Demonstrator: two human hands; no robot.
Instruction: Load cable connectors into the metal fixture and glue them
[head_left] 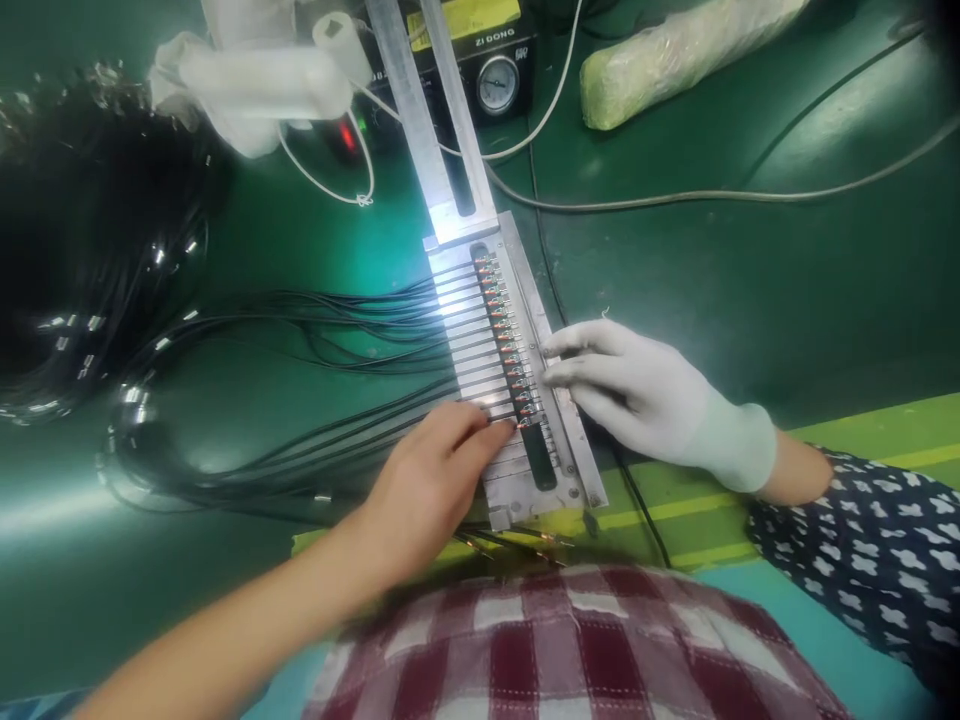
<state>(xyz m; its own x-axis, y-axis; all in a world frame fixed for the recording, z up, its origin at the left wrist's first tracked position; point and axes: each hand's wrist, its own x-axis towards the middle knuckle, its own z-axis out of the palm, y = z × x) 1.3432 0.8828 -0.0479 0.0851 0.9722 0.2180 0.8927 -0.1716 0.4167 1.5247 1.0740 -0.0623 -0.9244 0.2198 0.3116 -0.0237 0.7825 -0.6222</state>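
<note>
A slotted metal fixture [517, 515] lies at a slant on the green work surface, with several black cables [352, 300] laid side by side across its left half. Their stripped orange wire ends and small metal contacts line up over a dark slot [541, 460]. My left hand [427, 485], bare, pinches one black cable near the lower end of the row. Its fingertips partly hide that cable. In a white glove, my right hand [652, 405] has its fingers stretched out, tips touching the fixture's right-hand rail and holding nothing that I can see.
A black box with a pressure gauge [498, 84] stands at the back. A plastic-wrapped roll [675, 60] lies at upper right, near a grey cord [675, 200]. A big bundle of black cables [82, 250] fills the left. Loose cable ends [517, 542] lie below the fixture.
</note>
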